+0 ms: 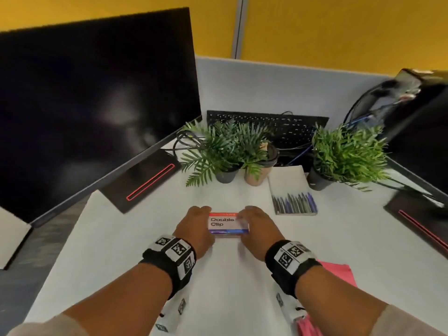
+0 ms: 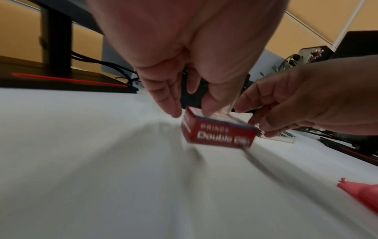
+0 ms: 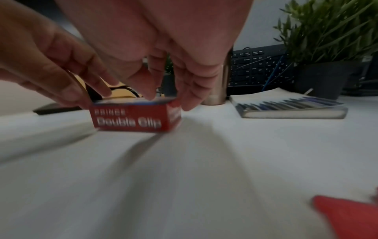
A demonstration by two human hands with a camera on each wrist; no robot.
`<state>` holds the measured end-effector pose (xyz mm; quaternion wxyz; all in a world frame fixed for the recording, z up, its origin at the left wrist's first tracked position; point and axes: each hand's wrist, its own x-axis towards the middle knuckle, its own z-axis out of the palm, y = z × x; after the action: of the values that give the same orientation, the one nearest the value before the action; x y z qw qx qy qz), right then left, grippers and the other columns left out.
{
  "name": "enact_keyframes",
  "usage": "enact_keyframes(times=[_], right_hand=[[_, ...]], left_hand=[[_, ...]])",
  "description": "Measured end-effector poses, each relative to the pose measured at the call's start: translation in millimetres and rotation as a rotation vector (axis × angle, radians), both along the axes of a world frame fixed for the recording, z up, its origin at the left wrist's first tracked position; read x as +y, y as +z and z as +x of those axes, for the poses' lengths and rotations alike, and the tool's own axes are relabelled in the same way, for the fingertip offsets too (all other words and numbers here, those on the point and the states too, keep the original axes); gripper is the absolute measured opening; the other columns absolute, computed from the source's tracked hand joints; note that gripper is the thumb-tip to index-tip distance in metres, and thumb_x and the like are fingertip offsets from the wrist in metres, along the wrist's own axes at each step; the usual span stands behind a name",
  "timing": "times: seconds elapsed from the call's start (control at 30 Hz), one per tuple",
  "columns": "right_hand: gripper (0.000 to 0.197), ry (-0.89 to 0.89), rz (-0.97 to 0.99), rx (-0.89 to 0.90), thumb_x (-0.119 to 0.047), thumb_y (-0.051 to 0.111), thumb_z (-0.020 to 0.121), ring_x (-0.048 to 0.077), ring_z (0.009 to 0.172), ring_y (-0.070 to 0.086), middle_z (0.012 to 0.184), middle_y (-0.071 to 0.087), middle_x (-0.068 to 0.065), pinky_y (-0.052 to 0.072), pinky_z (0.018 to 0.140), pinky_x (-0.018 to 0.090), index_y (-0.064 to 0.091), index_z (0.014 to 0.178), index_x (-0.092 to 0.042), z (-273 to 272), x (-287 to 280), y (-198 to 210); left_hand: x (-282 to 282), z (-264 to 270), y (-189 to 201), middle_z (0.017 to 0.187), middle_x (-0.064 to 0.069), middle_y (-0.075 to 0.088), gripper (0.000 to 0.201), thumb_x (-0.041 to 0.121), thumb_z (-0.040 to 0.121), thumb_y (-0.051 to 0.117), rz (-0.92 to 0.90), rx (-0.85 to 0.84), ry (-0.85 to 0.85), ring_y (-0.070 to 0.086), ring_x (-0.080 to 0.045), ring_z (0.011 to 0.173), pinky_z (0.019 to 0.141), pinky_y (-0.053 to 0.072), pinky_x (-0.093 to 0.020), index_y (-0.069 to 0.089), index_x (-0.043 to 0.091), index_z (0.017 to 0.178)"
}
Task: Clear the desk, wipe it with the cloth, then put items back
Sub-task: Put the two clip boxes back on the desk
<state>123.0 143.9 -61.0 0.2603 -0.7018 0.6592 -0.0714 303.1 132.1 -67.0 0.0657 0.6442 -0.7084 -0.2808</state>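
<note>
I see both my left hand [image 1: 194, 226] and right hand [image 1: 258, 226] pinching the Double Clip box [image 1: 226, 224] on the desk [image 1: 145, 238], just before the potted plants [image 1: 223, 146]

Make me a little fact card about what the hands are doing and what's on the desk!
Held: Double Clip box, on the desk
Left hand: fingers on box's left end
Right hand: fingers on box's right end
Behind: two plants, cup, keyboard
Right: notebook with pens
Near edge: pink cloth
</note>
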Motion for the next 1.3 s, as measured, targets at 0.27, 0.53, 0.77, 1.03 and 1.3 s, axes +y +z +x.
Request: enact_keyframes(times=[0.27, 0.53, 0.77, 1.03, 1.3], right_hand=[[0.06, 0.161, -0.096, 0.225, -0.012, 0.054, 0.08, 0.032, 0.13, 0.043, 0.151, 0.037, 0.008, 0.042, 0.104, 0.045, 0.045, 0.139, -0.011, -48, -18, -32], [0.067, 0.134, 0.005, 0.34, -0.02, 0.047, 0.086, 0.026, 0.14, 0.023, 0.159, 0.016, -0.001, 0.023, 0.112, 0.052, 0.023, 0.149, -0.019, -78, -58, -25], [0.068, 0.105, 0.04, 0.295, -0.023, 0.047, 0.087, 0.026, 0.136, 0.03, 0.16, 0.014, -0.002, 0.028, 0.112, 0.049, 0.022, 0.15, -0.02, -88, -66, -21], [0.067, 0.098, 0.075, 0.28, -0.024, 0.046, 0.087, 0.026, 0.136, 0.03, 0.16, 0.014, -0.003, 0.026, 0.113, 0.049, 0.022, 0.15, -0.021, -88, -67, -18], [0.069, 0.089, 0.075, 0.257, -0.024, 0.047, 0.086, 0.026, 0.135, 0.032, 0.159, 0.013, -0.004, 0.029, 0.112, 0.048, 0.02, 0.15, -0.021, -87, -65, -16]], left_hand=[[-24, -57, -32, 0.129, -0.009, 0.047, 0.065, 0.016, 0.086, 0.051, 0.008, 0.014, -0.059, 0.054, -0.025, 0.114, 0.101, 0.045, -0.034, 0.03, 0.017, 0.148], [-62, -88, -30, 0.144, -0.004, 0.035, 0.077, 0.019, 0.085, 0.053, 0.06, -0.013, -0.103, 0.046, -0.024, 0.126, 0.104, 0.043, -0.036, 0.016, 0.022, 0.152], [-73, -99, -23, 0.149, -0.001, 0.033, 0.079, 0.016, 0.085, 0.054, 0.059, -0.038, -0.111, 0.046, -0.023, 0.128, 0.106, 0.042, -0.035, 0.014, 0.024, 0.153], [-73, -99, -23, 0.148, 0.001, 0.035, 0.077, 0.017, 0.085, 0.054, 0.067, -0.035, -0.091, 0.046, -0.02, 0.128, 0.106, 0.042, -0.032, 0.016, 0.026, 0.152], [-72, -98, -21, 0.148, 0.0, 0.034, 0.079, 0.019, 0.086, 0.054, 0.082, -0.048, -0.108, 0.045, -0.02, 0.129, 0.106, 0.042, -0.033, 0.012, 0.024, 0.153]])
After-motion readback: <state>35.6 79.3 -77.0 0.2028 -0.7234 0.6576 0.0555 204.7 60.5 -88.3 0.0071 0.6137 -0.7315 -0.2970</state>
